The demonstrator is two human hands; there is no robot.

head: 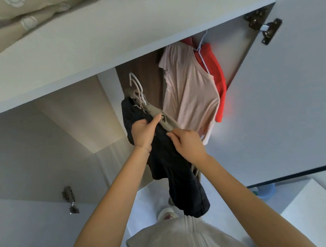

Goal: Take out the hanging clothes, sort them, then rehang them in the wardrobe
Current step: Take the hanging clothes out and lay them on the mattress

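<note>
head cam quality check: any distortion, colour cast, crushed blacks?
Head view: wide-angle stretches the shelf toward the corners; red shirt throws a red glow on the white door; dark garment shows almost no detail; overall soft.

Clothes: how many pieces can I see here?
4. A pink T-shirt and a red top behind it hang in the wardrobe; the left hand grips a dark garment, the right hand pinches a beige garment. Others may be hidden.
</note>
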